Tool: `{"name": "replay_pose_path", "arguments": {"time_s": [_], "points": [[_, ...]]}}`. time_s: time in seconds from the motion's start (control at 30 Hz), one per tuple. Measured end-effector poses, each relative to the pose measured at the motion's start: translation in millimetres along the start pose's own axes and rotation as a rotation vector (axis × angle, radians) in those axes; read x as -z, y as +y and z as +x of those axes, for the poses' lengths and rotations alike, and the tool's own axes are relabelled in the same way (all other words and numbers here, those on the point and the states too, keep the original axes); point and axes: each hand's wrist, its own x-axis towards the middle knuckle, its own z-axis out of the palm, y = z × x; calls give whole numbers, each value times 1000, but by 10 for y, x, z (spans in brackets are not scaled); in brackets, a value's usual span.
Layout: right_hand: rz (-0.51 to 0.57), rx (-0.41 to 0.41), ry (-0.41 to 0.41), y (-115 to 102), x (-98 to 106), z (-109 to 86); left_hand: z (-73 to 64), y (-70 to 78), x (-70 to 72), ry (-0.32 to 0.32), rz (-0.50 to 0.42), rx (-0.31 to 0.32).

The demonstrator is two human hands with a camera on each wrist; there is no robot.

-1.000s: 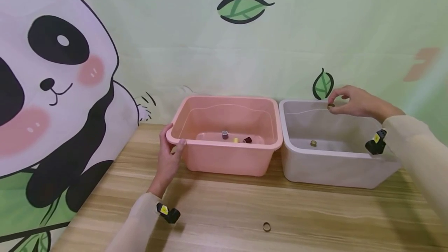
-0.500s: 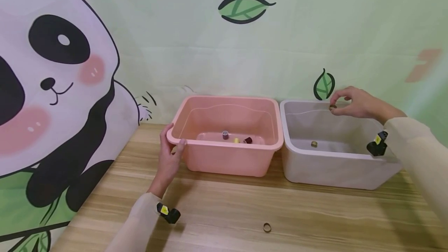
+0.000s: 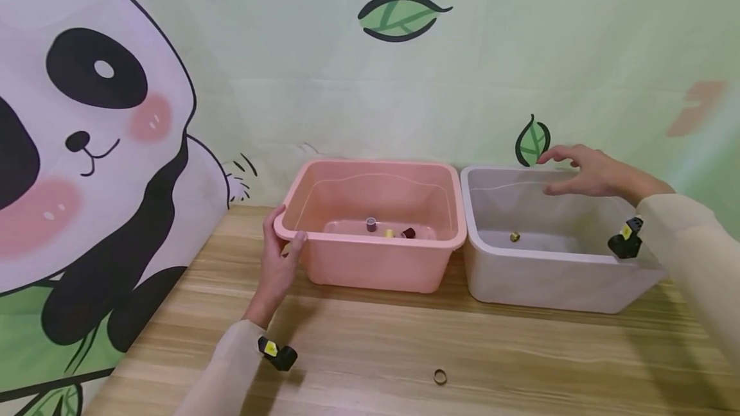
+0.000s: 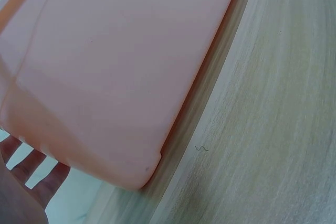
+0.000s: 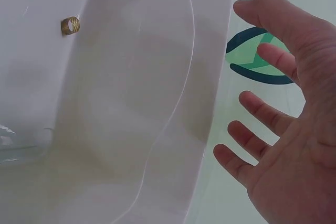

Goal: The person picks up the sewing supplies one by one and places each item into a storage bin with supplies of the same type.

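Note:
My left hand (image 3: 280, 265) holds the front left corner of a pink plastic tub (image 3: 378, 262), thumb at the front rim and fingers along its side. In the left wrist view, the fingers (image 4: 50, 182) lie against the tub's outer wall. Over the back of a pale grey tub (image 3: 549, 281), my right hand (image 3: 595, 172) hovers with thumb and fingers spread and nothing between them. A gold-coloured ring (image 5: 70, 25) with a patterned band lies on that tub's floor. Another ring (image 3: 440, 377), plain and dark gold, lies on the wooden table near the front.
Inside the pink tub are a grey-purple small cylinder (image 3: 371, 225), a yellow piece (image 3: 390, 234) and a dark brown-red piece (image 3: 408, 233). The tubs stand side by side on the wooden table (image 3: 358, 345), against a green backdrop (image 3: 324, 82) printed with a panda and leaves.
The right thumb and fingers have parted, and the ring they pinched is gone from them. The gold-coloured shape on the grey tub's floor looks slightly different. The left hand has stayed put.

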Motion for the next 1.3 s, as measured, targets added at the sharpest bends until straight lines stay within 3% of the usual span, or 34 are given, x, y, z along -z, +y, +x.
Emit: {"name": "replay_pose_path", "arguments": {"time_s": [0.43, 1.0, 1.3], "points": [[15, 9, -3, -105, 29, -73, 1, 9, -20, -5, 7, -3], [-12, 86, -18, -544, 19, -250, -24, 11, -14, 2, 13, -1], [5, 147, 19, -734, 19, -433, -14, 10, -6, 4, 5, -5]]}}
